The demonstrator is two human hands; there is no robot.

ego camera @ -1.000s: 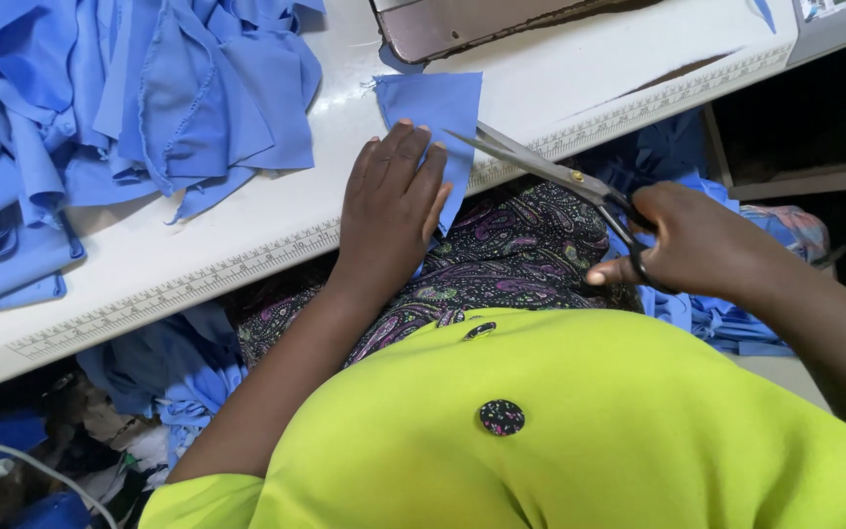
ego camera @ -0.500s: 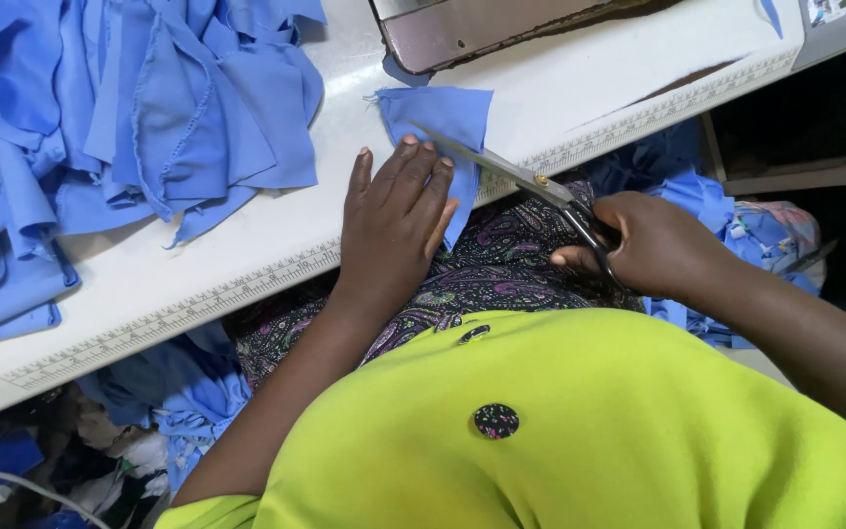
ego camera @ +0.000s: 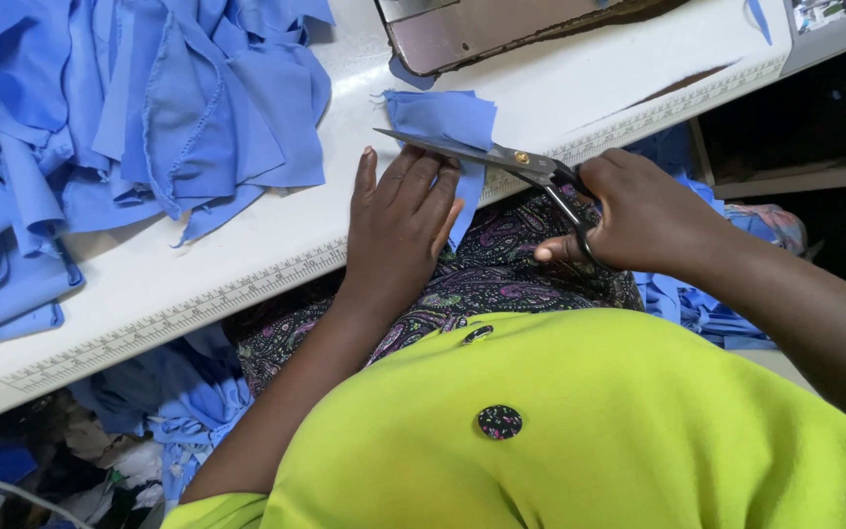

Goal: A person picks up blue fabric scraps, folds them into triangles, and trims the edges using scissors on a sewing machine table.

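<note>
Our left hand (ego camera: 399, 220) lies flat, fingers spread, pinning the small blue fabric piece (ego camera: 446, 122) at the white table (ego camera: 580, 83) edge; our right hand (ego camera: 643, 211) grips the scissors (ego camera: 501, 157), blades nearly closed across it; blue fabric pile (ego camera: 139, 108) lies left.

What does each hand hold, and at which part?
The right hand holds the scissors by the handle loops. The left hand grips nothing; it presses flat on the blue cloth piece.

Matt blue cloth piece (ego camera: 447, 122), shiny metal scissors (ego camera: 482, 154) (smooth white table (ego camera: 276, 235)).
</note>
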